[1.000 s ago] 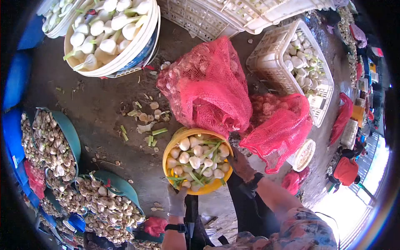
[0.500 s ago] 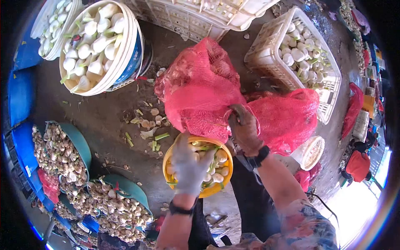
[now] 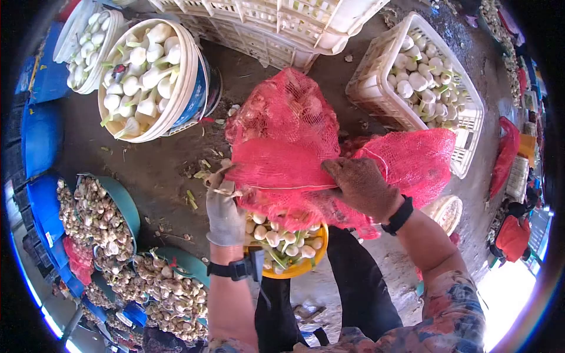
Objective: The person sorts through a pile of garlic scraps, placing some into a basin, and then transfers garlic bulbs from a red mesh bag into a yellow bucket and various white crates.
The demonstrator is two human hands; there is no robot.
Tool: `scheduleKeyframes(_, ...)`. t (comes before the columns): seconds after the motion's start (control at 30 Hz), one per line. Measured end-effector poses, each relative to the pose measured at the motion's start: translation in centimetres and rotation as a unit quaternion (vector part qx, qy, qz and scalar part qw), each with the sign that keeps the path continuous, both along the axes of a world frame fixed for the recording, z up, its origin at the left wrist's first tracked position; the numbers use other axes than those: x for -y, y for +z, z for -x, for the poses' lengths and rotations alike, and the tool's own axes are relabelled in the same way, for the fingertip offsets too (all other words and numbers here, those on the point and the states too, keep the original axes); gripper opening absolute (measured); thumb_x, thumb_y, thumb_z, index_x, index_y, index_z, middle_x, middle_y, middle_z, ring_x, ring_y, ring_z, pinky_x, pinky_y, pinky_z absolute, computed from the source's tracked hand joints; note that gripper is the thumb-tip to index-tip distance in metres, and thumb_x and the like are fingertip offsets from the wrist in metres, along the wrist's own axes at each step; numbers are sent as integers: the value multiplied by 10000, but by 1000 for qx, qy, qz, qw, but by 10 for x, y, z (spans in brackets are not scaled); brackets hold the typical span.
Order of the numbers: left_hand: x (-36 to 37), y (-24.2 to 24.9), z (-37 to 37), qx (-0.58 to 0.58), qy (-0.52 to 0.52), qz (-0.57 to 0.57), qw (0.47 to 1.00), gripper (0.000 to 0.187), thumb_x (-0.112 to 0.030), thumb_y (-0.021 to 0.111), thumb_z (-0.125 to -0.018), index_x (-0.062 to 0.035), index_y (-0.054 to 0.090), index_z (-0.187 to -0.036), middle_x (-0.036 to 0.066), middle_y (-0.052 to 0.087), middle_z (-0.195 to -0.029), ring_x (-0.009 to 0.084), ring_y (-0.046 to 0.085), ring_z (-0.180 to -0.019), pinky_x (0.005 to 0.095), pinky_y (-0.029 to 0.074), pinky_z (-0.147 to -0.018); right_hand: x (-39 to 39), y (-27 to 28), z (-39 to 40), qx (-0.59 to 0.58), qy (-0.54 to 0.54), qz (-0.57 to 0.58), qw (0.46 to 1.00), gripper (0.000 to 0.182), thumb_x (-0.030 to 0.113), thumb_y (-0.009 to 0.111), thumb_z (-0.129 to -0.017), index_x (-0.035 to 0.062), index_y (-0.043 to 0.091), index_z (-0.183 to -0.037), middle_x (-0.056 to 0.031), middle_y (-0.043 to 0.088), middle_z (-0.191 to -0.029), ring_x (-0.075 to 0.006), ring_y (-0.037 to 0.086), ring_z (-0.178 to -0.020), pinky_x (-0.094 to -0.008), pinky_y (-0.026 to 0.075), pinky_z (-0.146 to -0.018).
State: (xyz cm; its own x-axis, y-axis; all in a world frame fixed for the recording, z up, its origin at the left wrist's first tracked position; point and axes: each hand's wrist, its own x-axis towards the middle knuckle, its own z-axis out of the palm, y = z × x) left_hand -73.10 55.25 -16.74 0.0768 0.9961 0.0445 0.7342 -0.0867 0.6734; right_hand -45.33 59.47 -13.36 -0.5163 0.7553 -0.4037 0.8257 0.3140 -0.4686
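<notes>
A red mesh bag [image 3: 276,162] stands in the middle, with bulbs showing dimly through its net. Its edge is stretched between my two hands. My left hand [image 3: 223,209], in a pale glove, closes on the bag's left edge. On the right, my right hand [image 3: 368,185], in a brown glove, pinches the mesh. Under the bag's near edge is a yellow bucket [image 3: 303,269] of peeled white garlic bulbs [image 3: 291,250], partly covered by the mesh. More red mesh [image 3: 415,162] lies to the right of my right hand.
White buckets [image 3: 176,115] of bulbs stand upper left, a white crate [image 3: 376,97] of bulbs upper right. Stacked crates [image 3: 259,29] are at the top. Teal tubs [image 3: 126,206] with unpeeled garlic sit lower left. A person in red [image 3: 512,238] is at far right.
My left hand has moved from over the yellow bucket up to the bag's left edge and gripped it. The mesh is now drawn across the bucket, and my right hand has shifted slightly right.
</notes>
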Motion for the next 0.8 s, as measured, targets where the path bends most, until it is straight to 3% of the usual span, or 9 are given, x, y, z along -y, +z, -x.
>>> scheduleKeyframes(0.1, 8, 2, 1, 183, 85, 245, 948, 325, -68, 731, -727, -42, 603, -1025, 86, 632, -844, 266, 634, -722, 379, 513, -657, 4, -30, -13, 123, -42, -47, 990, 383, 210, 631, -774, 62, 542, -1116, -147, 606, -953, -339, 608, -932, -445, 504, -759)
scheduleKeyframes(0.23, 12, 14, 15, -106, -132, 124, 978, 440, -190, 771, -666, -56, 571, -1035, 100, 627, -803, 316, 626, -695, 406, 502, -616, 23, -54, -41, 128, -182, -176, 959, 281, 209, 567, -824, 77, 553, -1071, -161, 623, -890, -356, 633, -842, -474, 514, -684)
scheduleKeyframes(0.43, 23, -19, 58, -439, -11, 123, 890, 600, -252, 758, -665, -60, 507, -1175, 196, 554, -1134, 371, 598, -937, 464, 487, -779, 73, -90, -57, -77, -411, 22, 908, 247, 216, 538, -860, 84, 606, -1058, -200, 643, -798, -396, 628, -736, -518, 484, -627)
scheduleKeyframes(0.5, 21, -25, 69, -481, 49, 86, 871, 617, -263, 753, -675, -62, 495, -1198, 208, 525, -1193, 380, 589, -960, 474, 481, -793, 80, -77, -45, 29, -348, -26, 937, 252, 217, 542, -859, 86, 611, -1063, -180, 654, -802, -370, 640, -734, -489, 489, -613)
scheduleKeyframes(0.57, 20, -29, 76, -409, 140, 227, 873, 526, -296, 747, -714, -96, 532, -1150, 165, 580, -1064, 317, 608, -877, 444, 478, -702, 77, -59, -40, 137, -276, -75, 948, 257, 218, 545, -857, 87, 616, -1067, -159, 664, -806, -343, 652, -731, -460, 495, -599)
scheduleKeyframes(0.63, 25, -48, 103, -370, 152, 301, 866, 462, -409, 695, -785, -88, 564, -1092, 134, 625, -955, 250, 623, -755, 378, 488, -597, 68, -49, -41, -137, -526, 273, 793, 249, 103, 539, -867, 27, 596, -1097, -86, 669, -865, -163, 629, -748, -327, 486, -623)
scheduleKeyframes(0.7, 30, -54, 116, 229, 298, 545, 750, 464, -492, 643, -820, -69, 596, -1007, 88, 655, -859, 191, 636, -693, 320, 498, -508, 66, -29, -30, -120, -411, 212, 878, 237, 114, 539, -879, 19, 590, -1089, -88, 667, -897, -160, 635, -788, -319, 501, -653)
scheduleKeyframes(0.73, 33, -64, 114, 229, 298, 544, 750, 464, -492, 643, -820, -69, 596, -1007, 88, 655, -859, 191, 636, -693, 320, 498, -508, 65, -23, -26, -101, -287, 144, 942, 227, 126, 538, -891, 12, 584, -1081, -89, 665, -930, -158, 642, -828, -312, 517, -682)
scheduleKeyframes(0.8, 43, -92, 106, 560, 338, 420, 629, 423, -425, 607, -870, -52, 599, -1070, 123, 651, -1008, 236, 634, -892, 370, 538, -701, 83, -83, -20, -269, -363, 137, 882, 248, 157, 499, -921, 49, 553, -1138, -82, 644, -991, -189, 637, -869, -321, 539, -706)
